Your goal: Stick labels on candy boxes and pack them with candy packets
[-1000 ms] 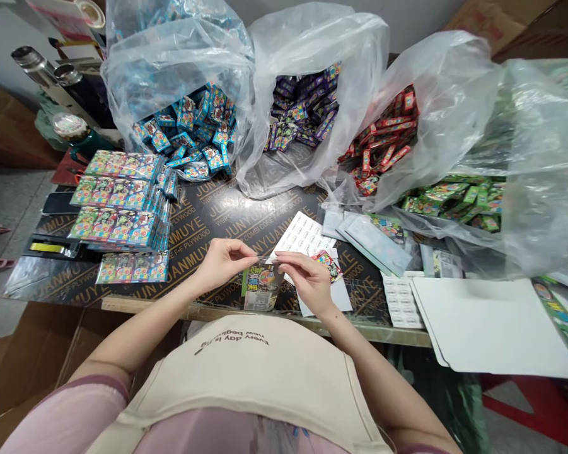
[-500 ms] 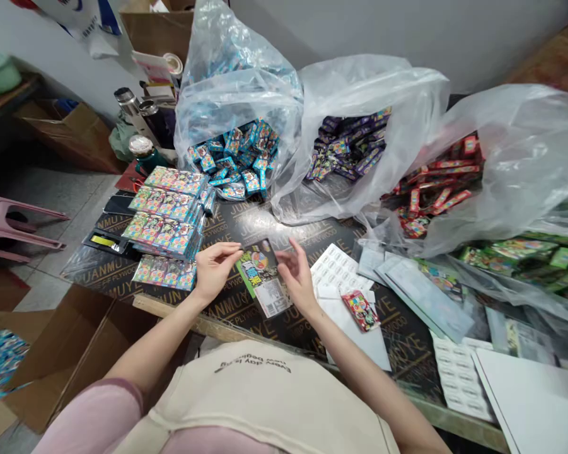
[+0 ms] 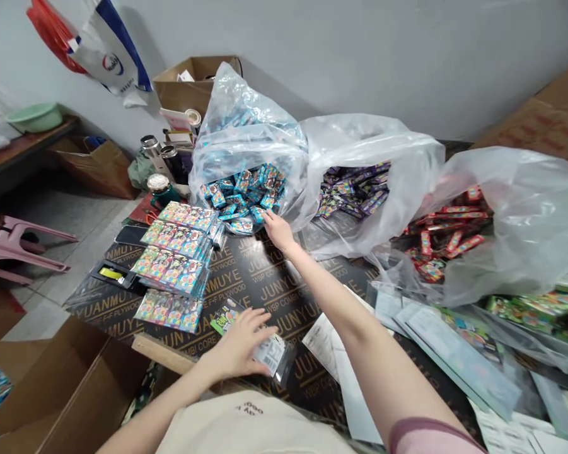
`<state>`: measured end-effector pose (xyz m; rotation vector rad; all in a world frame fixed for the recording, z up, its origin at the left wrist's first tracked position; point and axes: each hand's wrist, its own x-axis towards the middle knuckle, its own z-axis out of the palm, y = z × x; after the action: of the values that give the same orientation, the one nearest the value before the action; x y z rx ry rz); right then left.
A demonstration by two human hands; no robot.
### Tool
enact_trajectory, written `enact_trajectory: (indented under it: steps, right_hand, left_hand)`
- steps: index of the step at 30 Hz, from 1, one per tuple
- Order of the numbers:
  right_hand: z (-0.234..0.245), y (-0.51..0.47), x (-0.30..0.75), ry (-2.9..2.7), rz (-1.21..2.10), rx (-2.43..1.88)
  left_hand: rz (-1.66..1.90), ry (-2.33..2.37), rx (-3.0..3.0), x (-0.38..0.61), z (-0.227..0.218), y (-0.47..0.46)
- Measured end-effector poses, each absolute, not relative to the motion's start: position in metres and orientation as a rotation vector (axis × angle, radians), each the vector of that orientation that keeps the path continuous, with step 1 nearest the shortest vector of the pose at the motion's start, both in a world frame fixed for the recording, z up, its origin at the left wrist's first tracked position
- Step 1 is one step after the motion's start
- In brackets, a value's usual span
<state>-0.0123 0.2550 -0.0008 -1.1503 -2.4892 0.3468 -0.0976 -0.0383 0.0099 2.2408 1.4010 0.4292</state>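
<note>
My left hand [image 3: 243, 340] lies spread over a flat printed plastic pouch [image 3: 278, 353] on the tabletop, covering its middle. The pouch's green lettered end and pale label show on either side. My right hand [image 3: 278, 232] reaches out to the mouth of the left clear bag [image 3: 293, 151]. Its fingertips are closed at the edge of a small blue packet [image 3: 258, 215], in front of a heap of similar blue packets [image 3: 243, 183]. My right forearm crosses above the white sheets [image 3: 328, 347].
Stacked packs of colourful packets [image 3: 170, 265] stand left, beside a black tray [image 3: 113, 275]. Further bags hold purple packets [image 3: 354, 186], red packets [image 3: 454, 221] and green packets [image 3: 524, 309]. Clear sleeves [image 3: 458, 353] lie right. A cardboard box [image 3: 75, 391] stands below the table's left front.
My right hand has left the pouch and moved forward to the blue packets. My left hand has shifted onto the pouch, now down flat. The camera view has tilted up; my forearm hides the loose red packet.
</note>
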Motion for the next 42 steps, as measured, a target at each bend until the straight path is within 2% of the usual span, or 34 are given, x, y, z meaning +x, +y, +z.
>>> enact_trajectory:
  steps: [3, 6, 12, 14, 18, 21, 25, 30, 33, 38, 42]
  right_hand:
    - [-0.014, 0.216, 0.013, -2.125, 0.552, -1.266]
    - [-0.031, 0.170, 0.051, -1.837, 0.733, -1.398]
    - [-0.030, 0.139, 0.118, -1.936, 0.595, -1.597]
    - [-0.018, 0.150, 0.129, -2.100, 0.565, -1.472]
    - [0.003, 0.182, 0.126, -2.681, 0.744, -0.920]
    - [0.010, 0.200, 0.113, -3.044, 0.824, -0.722]
    - [0.008, 0.207, 0.109, -3.111, 0.841, -0.665]
    - [0.006, 0.178, 0.127, -2.630, 0.952, -0.765]
    - [0.013, 0.145, 0.136, -2.390, 0.860, -0.779]
    - [0.027, 0.107, 0.141, -2.456, 0.721, -0.828]
    - [0.036, 0.099, 0.145, -2.517, 0.819, -0.764]
  left_hand:
    - [0.179, 1.106, 2.330, -0.082, 0.002, -0.026]
    - [0.077, 1.022, 2.332, -0.077, -0.005, -0.024]
    - [0.081, 1.089, 2.325, -0.084, 0.004, -0.021]
    - [0.100, 1.151, 2.303, -0.087, 0.011, -0.017]
    - [0.043, 1.213, 2.288, -0.087, 0.026, -0.009]
    - [0.012, 1.234, 2.297, -0.084, 0.028, -0.004]
    - [0.131, 1.367, 2.212, -0.082, 0.023, 0.004]
    - [0.389, 1.629, 1.957, -0.088, 0.018, 0.019]
    - [0.563, 1.694, 1.853, -0.089, 0.017, 0.027]
    - [0.659, 1.608, 1.919, -0.082, 0.020, 0.035]
    - [0.674, 1.601, 1.963, -0.079, 0.024, 0.036]
